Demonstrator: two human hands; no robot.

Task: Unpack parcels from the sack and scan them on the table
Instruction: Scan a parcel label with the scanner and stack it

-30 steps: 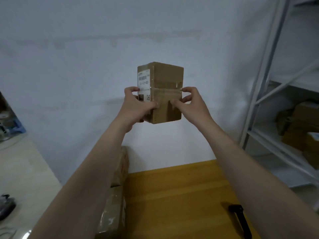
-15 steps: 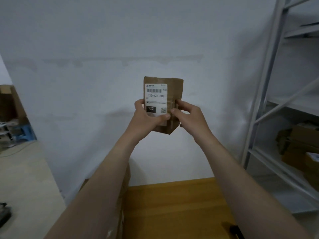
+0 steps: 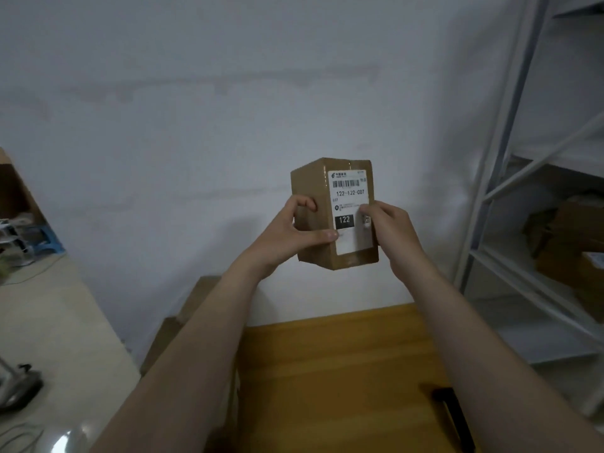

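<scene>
I hold a small brown cardboard parcel (image 3: 313,191) upright in the air in front of the white wall, above the far edge of the wooden table (image 3: 327,371). Its white shipping label (image 3: 349,194) with a barcode and "122-122-C07" faces me. My left hand (image 3: 291,233) grips the parcel's left side, thumb across the lower front. My right hand (image 3: 389,230) grips the right side, fingers over the label's right edge. A black scanner (image 3: 454,416) lies on the table at the lower right. No sack is in view.
Brown cardboard boxes (image 3: 196,299) are stacked left of the table against the wall. A white metal shelf rack (image 3: 510,158) on the right holds more cardboard parcels (image 3: 572,243). Clutter and cables lie on the pale floor (image 3: 49,322) at the left.
The parcel has been turned in my hands so its label now faces me squarely. It has also come lower and to the right.
</scene>
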